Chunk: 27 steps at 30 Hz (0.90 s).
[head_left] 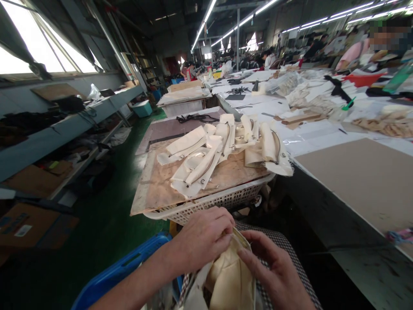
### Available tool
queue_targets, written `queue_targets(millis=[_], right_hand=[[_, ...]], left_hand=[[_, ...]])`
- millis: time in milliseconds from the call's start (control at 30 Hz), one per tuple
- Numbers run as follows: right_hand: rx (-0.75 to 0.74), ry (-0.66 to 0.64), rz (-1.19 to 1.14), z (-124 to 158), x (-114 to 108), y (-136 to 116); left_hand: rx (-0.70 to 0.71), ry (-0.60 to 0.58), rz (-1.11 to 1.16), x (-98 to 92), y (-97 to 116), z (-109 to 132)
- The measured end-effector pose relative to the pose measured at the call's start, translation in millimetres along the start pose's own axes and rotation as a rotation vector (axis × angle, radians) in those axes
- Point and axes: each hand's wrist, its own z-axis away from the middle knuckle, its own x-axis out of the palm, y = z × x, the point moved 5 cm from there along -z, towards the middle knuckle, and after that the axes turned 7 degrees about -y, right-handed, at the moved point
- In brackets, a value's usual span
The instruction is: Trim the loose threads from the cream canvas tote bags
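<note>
Cream pouch: nearest of all, at the bottom middle, held up over the lap. Creased inside, with the lower part cut off from view.
Long table: off to the right, running far back, heaped with scraps, with a big tan sheet at the near end.
Brown board: straight ahead, worn and stained, lying on top of a basket.
White basket: under the board, with lots of little holes in the side.
Blue tub: low down on the left, partly hidden.
Cream pieces: in a loose heap on the board, much like the pouch in colour.
Checked cloth: under the pouch, peeping out on both sides.
Left hand: curled up, pinching the far top edge of the pouch.
Right hand: bent round the right edge, gripping lightly, with thumb on the near face.
Pouch edge: seems to be getting shaped or straightened, bit by bit. Cannot tell if near done.
Next pinch: probably calls for a firm left hold and a small slide of the right thumb along the edge.
</note>
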Motion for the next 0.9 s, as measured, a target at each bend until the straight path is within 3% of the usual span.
queue_targets(millis=[133, 467, 900], right_hand=[[-0.02, -0.036, -0.006, -0.3, -0.7, -6.9], [-0.027, 0.049, 0.115, -2.3, -1.6, -3.7], [-0.03, 0.089, 0.172, -3.9, -0.3, -0.4]], left_hand=[[-0.023, -0.015, -0.029, -2.5, 0.6, -3.8], [-0.046, 0.076, 0.067, 8.0, -2.4, -6.1], [0.036, 0.118, 0.209, 3.6, -6.2, -4.9]])
